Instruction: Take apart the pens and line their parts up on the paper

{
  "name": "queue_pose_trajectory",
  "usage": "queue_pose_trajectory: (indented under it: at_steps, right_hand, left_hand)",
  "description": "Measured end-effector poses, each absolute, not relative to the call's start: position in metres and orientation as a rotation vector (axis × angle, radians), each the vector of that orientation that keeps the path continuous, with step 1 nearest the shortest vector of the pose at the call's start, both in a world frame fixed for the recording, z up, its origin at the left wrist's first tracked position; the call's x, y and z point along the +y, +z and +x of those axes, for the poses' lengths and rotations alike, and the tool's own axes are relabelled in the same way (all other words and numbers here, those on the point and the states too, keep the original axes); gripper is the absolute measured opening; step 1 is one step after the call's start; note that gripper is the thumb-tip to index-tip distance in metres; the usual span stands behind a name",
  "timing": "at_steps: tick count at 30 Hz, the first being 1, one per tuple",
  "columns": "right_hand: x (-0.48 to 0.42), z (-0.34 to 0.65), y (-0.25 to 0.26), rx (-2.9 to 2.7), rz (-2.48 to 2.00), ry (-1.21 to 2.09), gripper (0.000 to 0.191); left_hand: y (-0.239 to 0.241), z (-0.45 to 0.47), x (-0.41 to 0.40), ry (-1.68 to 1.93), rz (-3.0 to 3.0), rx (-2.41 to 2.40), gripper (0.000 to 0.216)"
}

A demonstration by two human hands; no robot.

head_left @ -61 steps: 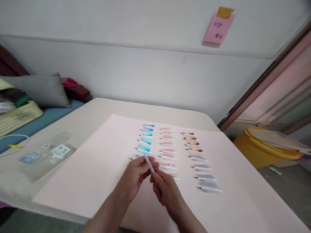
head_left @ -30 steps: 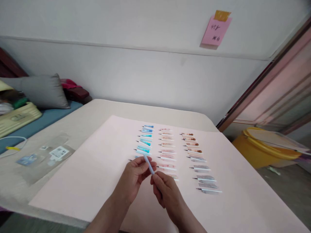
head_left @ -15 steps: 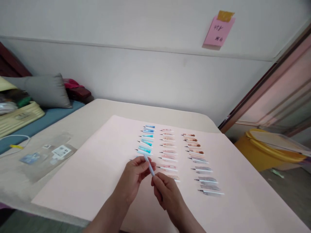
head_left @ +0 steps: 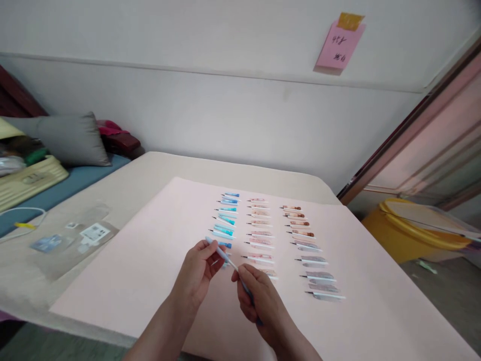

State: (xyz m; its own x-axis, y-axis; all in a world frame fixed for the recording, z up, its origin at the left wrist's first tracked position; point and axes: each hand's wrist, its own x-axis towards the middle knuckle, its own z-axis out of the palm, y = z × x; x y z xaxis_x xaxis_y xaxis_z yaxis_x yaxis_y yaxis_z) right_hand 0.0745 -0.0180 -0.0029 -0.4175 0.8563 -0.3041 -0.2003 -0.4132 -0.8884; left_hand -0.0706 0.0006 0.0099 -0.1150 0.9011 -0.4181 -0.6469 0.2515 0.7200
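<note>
A slim pale blue pen barrel (head_left: 218,250) is pinched between the thumb and fingers of my left hand (head_left: 197,273). From its lower end a thin whitish rod (head_left: 233,265) runs to my right hand (head_left: 259,301). My right hand is closed round the other part of the pen, a dark blue piece (head_left: 247,290), largely hidden by the fingers. Beyond and beside my hands, blue pieces with white sticks (head_left: 224,231) lie in a column, partly covered by my left hand. Pinkish pieces (head_left: 260,242) form the middle column; brown (head_left: 302,234) and greyish pieces (head_left: 320,275) form the right one.
Pale pink sheeting (head_left: 150,250) covers much of the table. A clear plastic bag with a label (head_left: 94,232) lies at left. Further left are a grey cushion (head_left: 75,138) and a cream basket (head_left: 32,183). A yellow tub (head_left: 398,225) stands at right; a pink note (head_left: 340,47) hangs on the wall.
My hands have drawn slightly apart, the left one moving left. A thin whitish rod and a dark blue part now show between and below them. More of the blue column is uncovered.
</note>
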Motion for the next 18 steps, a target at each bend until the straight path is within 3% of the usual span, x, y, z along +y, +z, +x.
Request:
queue_pose_trajectory:
  at_steps: [9,18]
  right_hand:
    - [-0.012,0.081,-0.005,-0.948,-1.118,1.813,0.035]
    - [-0.005,0.082,-0.012,-1.146,-1.329,1.549,0.023]
  left_hand:
    - [0.006,-0.068,0.001,1.392,0.280,1.073,0.012]
    - [0.005,-0.053,-0.003,1.298,0.324,0.990,0.012]
